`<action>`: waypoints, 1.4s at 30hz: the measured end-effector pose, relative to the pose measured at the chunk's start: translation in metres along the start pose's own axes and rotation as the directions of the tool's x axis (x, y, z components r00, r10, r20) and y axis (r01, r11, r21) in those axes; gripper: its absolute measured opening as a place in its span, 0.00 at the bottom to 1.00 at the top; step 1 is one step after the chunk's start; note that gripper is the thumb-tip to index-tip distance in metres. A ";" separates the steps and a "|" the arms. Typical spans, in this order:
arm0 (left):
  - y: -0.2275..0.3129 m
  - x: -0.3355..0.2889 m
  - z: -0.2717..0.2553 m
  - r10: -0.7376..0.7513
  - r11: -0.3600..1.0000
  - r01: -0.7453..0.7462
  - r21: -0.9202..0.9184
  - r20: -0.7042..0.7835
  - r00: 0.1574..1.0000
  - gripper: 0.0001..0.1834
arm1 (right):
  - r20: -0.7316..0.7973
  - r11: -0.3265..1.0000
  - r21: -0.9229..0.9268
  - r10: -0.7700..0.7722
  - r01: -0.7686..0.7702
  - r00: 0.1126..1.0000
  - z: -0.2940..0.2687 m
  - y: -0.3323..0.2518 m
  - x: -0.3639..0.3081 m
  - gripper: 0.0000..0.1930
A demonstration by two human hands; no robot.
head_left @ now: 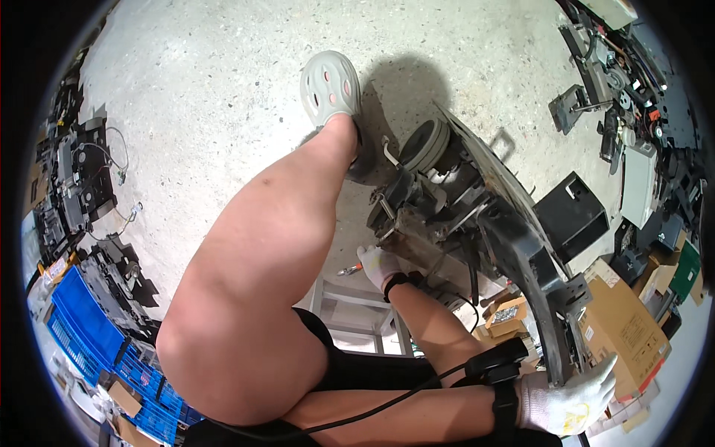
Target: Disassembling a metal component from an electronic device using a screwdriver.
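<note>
Against a wheeled machine (525, 246), the left hand (567, 402) rests, its grip unclear; the right hand's (378, 267) fingers hold an orange tool (348, 270).

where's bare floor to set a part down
Bare floor lies left of the shoe, up to the left pile, and right of it, above the machine. Crowded: right of the machine, by the black box and carton, and lower left around the blue crates.

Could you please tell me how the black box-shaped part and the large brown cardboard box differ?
The black box-shaped part is dark with a cut-out, while the large brown cardboard box is tan with printing. The black part looks smaller than the cardboard box. Both are angular and sit right of the dark wheeled metal assembly in view.
</note>
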State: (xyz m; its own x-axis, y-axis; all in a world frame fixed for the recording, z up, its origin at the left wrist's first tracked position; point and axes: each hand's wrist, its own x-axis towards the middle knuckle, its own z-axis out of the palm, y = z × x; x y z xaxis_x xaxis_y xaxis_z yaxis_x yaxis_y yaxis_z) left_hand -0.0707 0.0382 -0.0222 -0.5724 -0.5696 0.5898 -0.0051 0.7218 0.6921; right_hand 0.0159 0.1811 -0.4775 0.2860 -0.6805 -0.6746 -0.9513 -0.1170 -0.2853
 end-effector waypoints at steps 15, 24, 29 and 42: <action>-0.191 -0.082 -0.032 -0.456 0.884 0.467 0.009 -0.199 0.867 0.15 | 0.136 0.139 0.950 0.622 -0.280 0.771 -0.266 -0.072 -0.186 0.12; -0.510 -0.261 -0.068 -0.871 0.032 0.819 0.573 -0.386 0.304 0.32 | -0.013 0.564 0.533 0.751 -0.630 0.661 -0.278 -0.066 -0.146 0.11; -0.456 -0.229 -0.031 -0.886 0.092 0.932 0.350 -0.398 0.237 0.31 | -0.072 0.525 0.575 0.797 -0.628 0.600 -0.281 -0.059 -0.146 0.16; -0.501 -0.252 -0.060 -0.858 0.005 0.829 0.559 -0.423 0.291 0.31 | -0.132 0.622 0.565 0.716 -0.542 0.685 -0.278 -0.068 -0.113 0.14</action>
State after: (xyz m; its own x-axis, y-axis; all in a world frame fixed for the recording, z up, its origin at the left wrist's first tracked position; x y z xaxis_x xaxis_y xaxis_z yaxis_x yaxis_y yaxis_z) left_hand 0.1259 -0.2038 -0.4930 0.1851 -0.9514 -0.2462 -0.9328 -0.2489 0.2606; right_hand 0.0159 0.0646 -0.1928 -0.5004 -0.6455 -0.5770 -0.6817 0.7046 -0.1970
